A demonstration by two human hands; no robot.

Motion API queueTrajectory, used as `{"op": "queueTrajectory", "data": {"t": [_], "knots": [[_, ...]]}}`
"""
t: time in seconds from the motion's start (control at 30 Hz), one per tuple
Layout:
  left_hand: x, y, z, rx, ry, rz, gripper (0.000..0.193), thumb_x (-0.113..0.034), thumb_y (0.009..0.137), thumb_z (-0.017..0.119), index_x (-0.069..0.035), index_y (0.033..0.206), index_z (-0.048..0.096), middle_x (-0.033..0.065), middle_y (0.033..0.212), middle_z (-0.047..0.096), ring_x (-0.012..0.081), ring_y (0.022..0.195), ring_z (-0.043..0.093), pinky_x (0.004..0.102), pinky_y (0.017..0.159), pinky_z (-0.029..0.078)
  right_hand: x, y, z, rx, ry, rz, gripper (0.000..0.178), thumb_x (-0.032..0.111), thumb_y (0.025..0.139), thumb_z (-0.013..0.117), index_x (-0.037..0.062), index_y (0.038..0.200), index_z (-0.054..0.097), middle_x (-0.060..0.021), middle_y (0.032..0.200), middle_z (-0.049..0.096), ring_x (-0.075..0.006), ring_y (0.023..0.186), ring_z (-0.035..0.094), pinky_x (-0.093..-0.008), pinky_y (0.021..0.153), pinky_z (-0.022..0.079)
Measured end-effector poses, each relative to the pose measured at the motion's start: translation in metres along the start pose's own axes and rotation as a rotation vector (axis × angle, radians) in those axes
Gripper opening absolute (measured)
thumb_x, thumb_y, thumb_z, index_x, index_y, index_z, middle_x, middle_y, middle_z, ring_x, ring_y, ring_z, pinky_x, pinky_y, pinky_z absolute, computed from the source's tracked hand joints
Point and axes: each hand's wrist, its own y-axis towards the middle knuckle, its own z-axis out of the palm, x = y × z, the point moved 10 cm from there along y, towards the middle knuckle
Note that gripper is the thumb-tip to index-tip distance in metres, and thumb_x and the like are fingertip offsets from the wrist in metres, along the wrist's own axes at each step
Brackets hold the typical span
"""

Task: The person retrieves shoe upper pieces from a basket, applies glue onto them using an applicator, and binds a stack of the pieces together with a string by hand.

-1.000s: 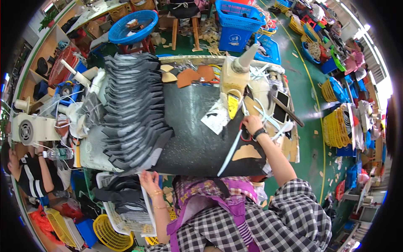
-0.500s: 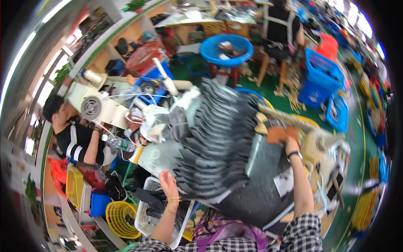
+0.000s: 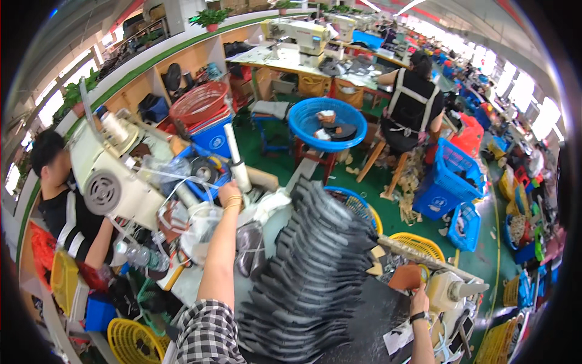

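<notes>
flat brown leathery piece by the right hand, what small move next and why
Perhaps slide the flat brown leathery piece nearer with the right hand: it is at the piece's near edge, while the left hand is out near the long white tube.

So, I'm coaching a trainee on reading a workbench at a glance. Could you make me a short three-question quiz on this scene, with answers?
1. What colour is the round basin nearest the worker seen from behind?
A) yellow
B) blue
C) white

2. True or false: the left hand is off to the left of the pile of black pieces.

3. Fill in the gap: the ____ hand is at the brown piece near the white bottle.

Key:
1. B, blue.
2. True.
3. right; the right hand is at the edge of the piece.
</notes>
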Motion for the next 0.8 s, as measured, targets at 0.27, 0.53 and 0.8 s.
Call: {"op": "queueTrajectory", "data": {"t": [0.27, 0.53, 0.8], "knots": [[0.083, 0.061, 0.011, -0.084, -0.551, 0.054, 0.026, -0.024, 0.077, 0.067, 0.002, 0.077, 0.065, 0.0136, 0.068, 0.063, 0.0227, 0.060, 0.056, 0.0381, 0.060, 0.044, 0.029, -0.004, -0.020, 0.030, -0.119, -0.264, 0.029, 0.004, 0.071, 0.056, 0.0039, 0.099, 0.051, -0.0239, 0.086, 0.057, -0.0398, 0.083, 0.057, -0.0466, 0.073, 0.047], [0.170, -0.160, -0.163, 0.128, -0.462, 0.257, 0.019, -0.012, 0.070, 0.067, -0.001, 0.062, 0.054, 0.0052, 0.057, 0.052, 0.0151, 0.055, 0.047, 0.0309, 0.053, 0.040, 0.049, -0.032, -0.062, -0.137, 0.119, -0.201, 0.030, 0.000, 0.074, 0.050, 0.0019, 0.103, 0.052, -0.0234, 0.085, 0.058, -0.0407, 0.082, 0.057, -0.0474, 0.073, 0.046], [0.440, -0.367, -0.497, -0.497, 0.355, -0.125, 0.012, -0.013, 0.073, 0.062, -0.002, 0.069, 0.061, 0.0154, 0.062, 0.058, 0.0307, 0.059, 0.055, 0.0422, 0.059, 0.044, 0.115, -0.054, -0.098, -0.353, 0.372, -0.449, 0.021, -0.001, 0.079, 0.046, -0.0006, 0.099, 0.051, -0.0187, 0.091, 0.058, -0.0356, 0.086, 0.057, -0.0411, 0.077, 0.044]]}}
